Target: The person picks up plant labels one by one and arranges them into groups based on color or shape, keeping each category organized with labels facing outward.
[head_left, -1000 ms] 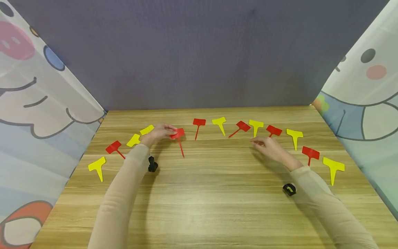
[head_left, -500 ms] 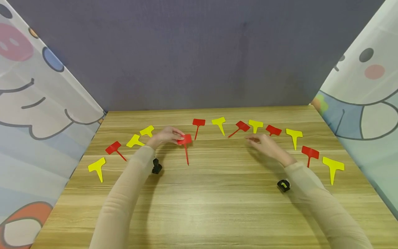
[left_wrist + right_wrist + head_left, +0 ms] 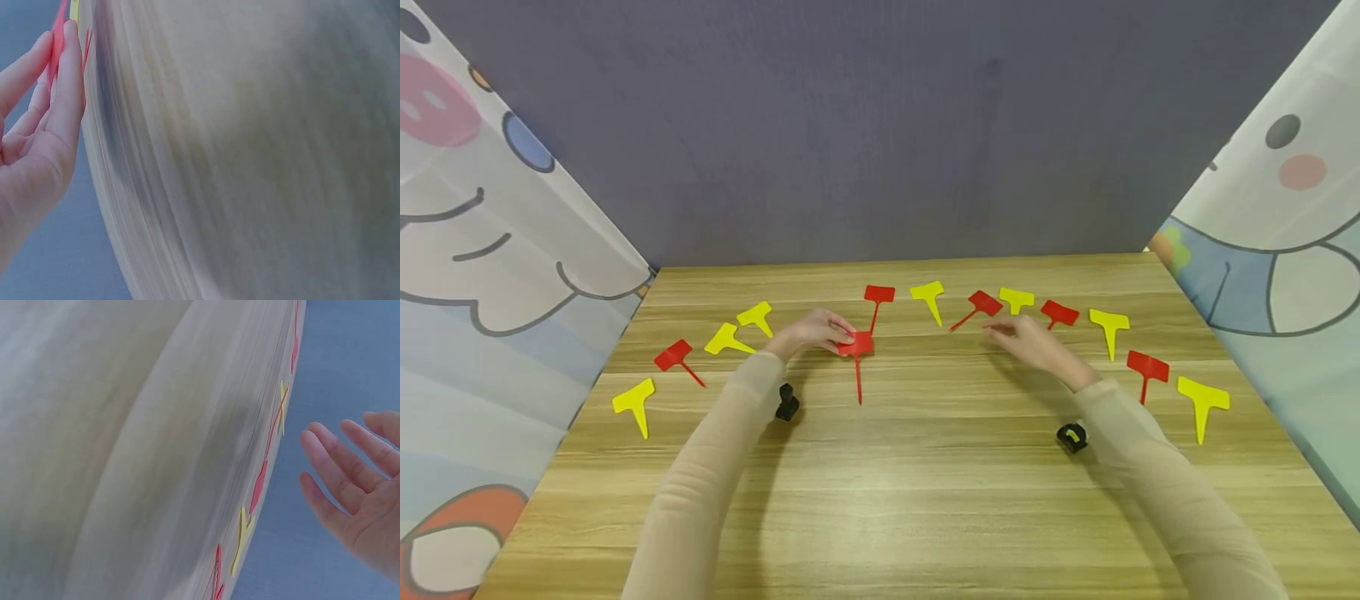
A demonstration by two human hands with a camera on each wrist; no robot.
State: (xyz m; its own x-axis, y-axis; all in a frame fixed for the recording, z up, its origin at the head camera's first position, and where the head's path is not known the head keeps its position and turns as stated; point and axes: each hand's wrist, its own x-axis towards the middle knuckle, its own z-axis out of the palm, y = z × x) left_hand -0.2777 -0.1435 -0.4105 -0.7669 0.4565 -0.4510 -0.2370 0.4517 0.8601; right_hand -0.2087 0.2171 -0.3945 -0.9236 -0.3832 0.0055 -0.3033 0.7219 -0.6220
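My left hand (image 3: 812, 332) pinches the flat head of a red T-shaped plant label (image 3: 863, 343) between thumb and fingers. Its thin stem points toward me, above the table. The left wrist view shows the same red label (image 3: 58, 39) edge-on between the fingertips. My right hand (image 3: 1032, 343) hovers over the table and holds nothing; its fingers are spread and slightly bent in the right wrist view. Just beyond its fingertips lie a red label (image 3: 986, 302) and a yellow label (image 3: 1016, 299). Behind the held label lies another red label (image 3: 880, 293).
Several red and yellow labels form an arc across the wooden table (image 3: 880, 500), from a yellow label (image 3: 635, 402) at left to a yellow label (image 3: 1204, 400) at right. A grey panel (image 3: 880, 133) stands behind; printed curtains (image 3: 445, 275) flank both sides. Black wrist devices (image 3: 787, 403) hang beneath the sleeves.
My left hand has carried the red plant label to the right and a little toward me, and its stem has swung straighter. My right hand has drifted left, toward the middle.
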